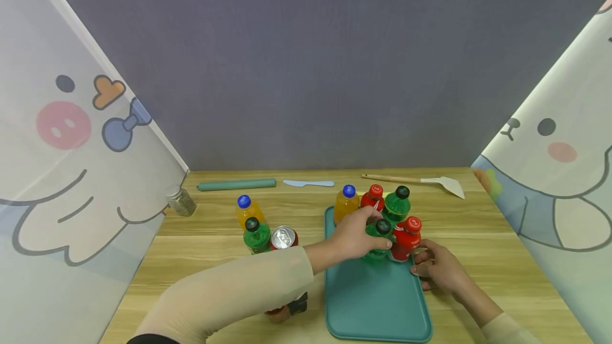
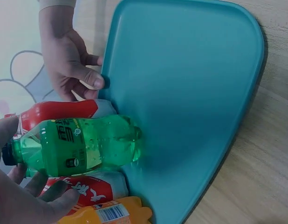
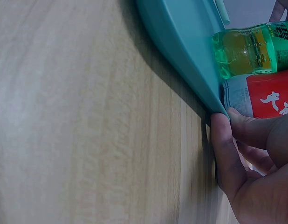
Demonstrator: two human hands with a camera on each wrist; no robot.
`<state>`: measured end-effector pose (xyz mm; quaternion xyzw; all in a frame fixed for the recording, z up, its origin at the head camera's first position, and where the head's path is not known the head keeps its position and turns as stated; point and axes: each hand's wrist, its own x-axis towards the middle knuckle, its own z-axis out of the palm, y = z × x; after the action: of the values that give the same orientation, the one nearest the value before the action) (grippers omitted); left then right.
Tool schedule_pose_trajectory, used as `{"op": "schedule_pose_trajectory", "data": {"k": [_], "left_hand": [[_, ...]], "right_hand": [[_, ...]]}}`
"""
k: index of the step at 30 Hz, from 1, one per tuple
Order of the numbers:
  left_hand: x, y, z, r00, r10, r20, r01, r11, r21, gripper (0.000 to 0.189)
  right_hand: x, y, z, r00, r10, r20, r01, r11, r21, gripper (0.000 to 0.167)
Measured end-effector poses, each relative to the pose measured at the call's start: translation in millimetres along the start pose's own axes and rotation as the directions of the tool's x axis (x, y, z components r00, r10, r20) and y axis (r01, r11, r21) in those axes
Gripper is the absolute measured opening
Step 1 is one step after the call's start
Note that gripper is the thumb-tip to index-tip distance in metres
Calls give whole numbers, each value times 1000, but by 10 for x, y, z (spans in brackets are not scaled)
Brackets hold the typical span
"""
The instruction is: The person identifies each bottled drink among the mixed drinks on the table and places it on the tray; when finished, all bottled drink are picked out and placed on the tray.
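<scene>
Green bottle (image 2: 83, 147): upright at the tray (image 1: 377, 301), approx. mid-width, just in front of the back row; base looks to be at the tray floor, but can't confirm contact from my end.
Tray step: I'd judge it's loading, i.e. setting this bottle down by the others; could be a lift-off instead, can't tell.
L hand (image 1: 356, 235): narrow, my fingers and thumb round the bottle's upper part, near the black cap (image 1: 383, 226); grip force n/k. Bottle hangs or stands directly at the fingertips.
R hand (image 1: 442, 269): pinching the tray's right rim btw thumb and fingers, prob. steadying it.
Red bottle (image 1: 405, 242): immed. right of the green one, v. close, poss. touching; R hand just beside it.
Back row: orange bottle (image 1: 346, 205), second red bottle (image 1: 371, 203), second green bottle (image 1: 397, 207), L to R at tray's far end.
Bottle next: if loading, I'd want base flat, then fingers opened and drawn straight up, w/ R hand on rim; red neighbour's easy to knock.
Bench (image 1: 191, 248), L side: another orange bottle (image 1: 249, 212), third green bottle (image 1: 256, 238) and can (image 1: 283, 237) are off-tray; likely nxt candidates, I'd guess.
</scene>
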<state>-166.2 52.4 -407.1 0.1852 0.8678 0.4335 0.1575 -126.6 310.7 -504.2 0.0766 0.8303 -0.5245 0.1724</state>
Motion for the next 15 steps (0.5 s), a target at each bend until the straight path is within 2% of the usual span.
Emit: {"op": "schedule_pose_trajectory", "data": {"k": [10,15], "left_hand": [[-78,20,-126,999,-7,44,10,998,-67,55],[-156,7,-259,998,12,58,-6,994,-109,57]], "right_hand": [[8,7,-2,1000,6,-5,-6,1000,-2,59],[6,14,2,1000,-4,-7,4,1000,2,59]]}}
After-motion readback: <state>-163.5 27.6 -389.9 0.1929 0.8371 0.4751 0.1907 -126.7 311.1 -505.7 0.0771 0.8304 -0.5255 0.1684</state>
